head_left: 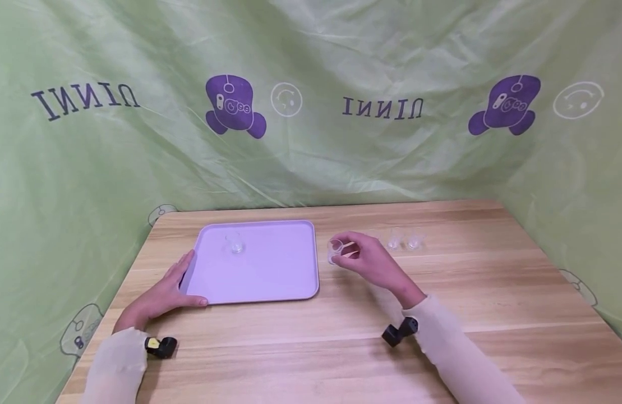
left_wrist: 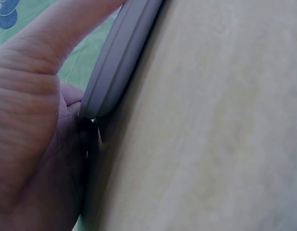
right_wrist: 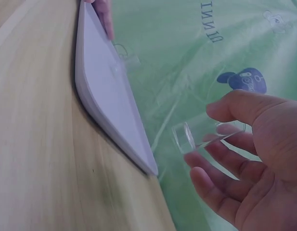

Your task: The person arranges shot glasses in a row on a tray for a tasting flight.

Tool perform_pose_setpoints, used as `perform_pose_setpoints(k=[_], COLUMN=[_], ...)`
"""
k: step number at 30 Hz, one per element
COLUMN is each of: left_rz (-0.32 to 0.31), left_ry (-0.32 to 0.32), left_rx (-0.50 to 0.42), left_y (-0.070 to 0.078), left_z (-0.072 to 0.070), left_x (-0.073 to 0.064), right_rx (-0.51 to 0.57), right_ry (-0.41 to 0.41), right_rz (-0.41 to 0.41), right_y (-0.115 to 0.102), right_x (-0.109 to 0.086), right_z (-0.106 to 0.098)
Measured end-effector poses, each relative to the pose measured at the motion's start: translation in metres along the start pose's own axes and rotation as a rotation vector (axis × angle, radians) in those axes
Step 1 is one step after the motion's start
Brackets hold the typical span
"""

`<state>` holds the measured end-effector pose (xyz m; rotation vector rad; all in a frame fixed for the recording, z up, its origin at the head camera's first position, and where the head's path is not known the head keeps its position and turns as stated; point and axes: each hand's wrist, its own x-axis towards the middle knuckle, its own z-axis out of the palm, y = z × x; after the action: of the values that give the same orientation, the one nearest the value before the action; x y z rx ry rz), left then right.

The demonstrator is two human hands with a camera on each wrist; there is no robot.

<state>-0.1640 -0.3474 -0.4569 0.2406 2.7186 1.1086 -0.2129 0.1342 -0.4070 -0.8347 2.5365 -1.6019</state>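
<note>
Between the thumb and fingers of my right hand (head_left: pixel 368 261) is a small clear shot glass (head_left: pixel 333 255), just right of the purple tray (head_left: pixel 260 275). In the right wrist view the glass (right_wrist: pixel 185 137) is tilted, its thick base towards the tray and its other end partly behind the fingers. My left hand (head_left: pixel 164 294) rests at the tray's near left corner, fingers straight along the left side and thumb along the front edge. In the left wrist view the thumb (left_wrist: pixel 76 29) meets the tray rim (left_wrist: pixel 112 62). Another shot glass (head_left: pixel 235 243) stands upright on the tray's far part.
More shot glasses stand in a row beyond my right hand, among them one glass (head_left: pixel 394 240) and a neighbouring glass (head_left: pixel 415 241). The wooden table (head_left: pixel 270 353) runs back to a green printed curtain (head_left: pixel 311 163), which also hangs on both sides.
</note>
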Motion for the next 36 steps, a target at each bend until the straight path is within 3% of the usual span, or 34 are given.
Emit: perform_pose_setpoints(k=[12,22,27,36], left_rz=[0.007,0.011,0.015,-0.006], left_ry=[0.006,0.003,0.001,0.006], left_rx=[-0.040,-0.017,-0.021,-0.023], left_y=[0.001,0.003,0.002,-0.002], left_z=[0.002,-0.001,-0.002,-0.001], left_x=[-0.005,0.000,0.004,0.000], right_rx=[0.041,0.071,0.095,-0.022], right_ry=[-0.077,-0.043,-0.031,-0.076], right_rz=[0.029,0.100,0.092,0.085], right_y=[0.002,0.007,0.004,0.003], right_x=[0.040,0.066,0.080,0.107], right_z=[0.038,0.066,0.081,0.100])
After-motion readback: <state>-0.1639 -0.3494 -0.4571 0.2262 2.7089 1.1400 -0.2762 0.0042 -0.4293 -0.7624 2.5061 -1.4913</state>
